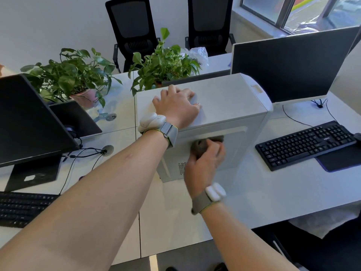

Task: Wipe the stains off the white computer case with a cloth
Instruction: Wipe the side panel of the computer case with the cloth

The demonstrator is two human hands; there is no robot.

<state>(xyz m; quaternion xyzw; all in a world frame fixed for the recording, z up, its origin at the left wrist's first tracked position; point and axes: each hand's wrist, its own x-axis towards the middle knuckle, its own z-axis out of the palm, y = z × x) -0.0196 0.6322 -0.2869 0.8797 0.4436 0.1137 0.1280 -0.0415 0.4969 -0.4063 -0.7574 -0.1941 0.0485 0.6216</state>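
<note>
White and boxy, the computer case [224, 98] stands upright on the pale desk [254, 202], between a black keyboard [304, 144] on its right and a dark monitor [29, 118] on its left. Against the case's near side panel, just under the top edge, sits a dark grey cloth [205, 143], bunched up. The right hand [203, 163] grips that cloth, fingers curled round it and pressing it to the panel; the hand is blurred, so how each finger lies is hard to tell. The cloth shows above and beyond the knuckles, between the hand and the case wall. A small patch of vent holes [182, 168] sits low on the same panel, just left of the hand.

The left hand [176, 104] rests palm down on the case's flat top, near its left end, fingers spread and straight, holding nothing. Each wrist carries a grey band with a white device.

Behind the case stand two leafy potted plants [78, 75], a second dark monitor [293, 65] at the right, and two black office chairs [132, 26] by the wall. Another black keyboard [21, 208] lies at the near left of the desk.
</note>
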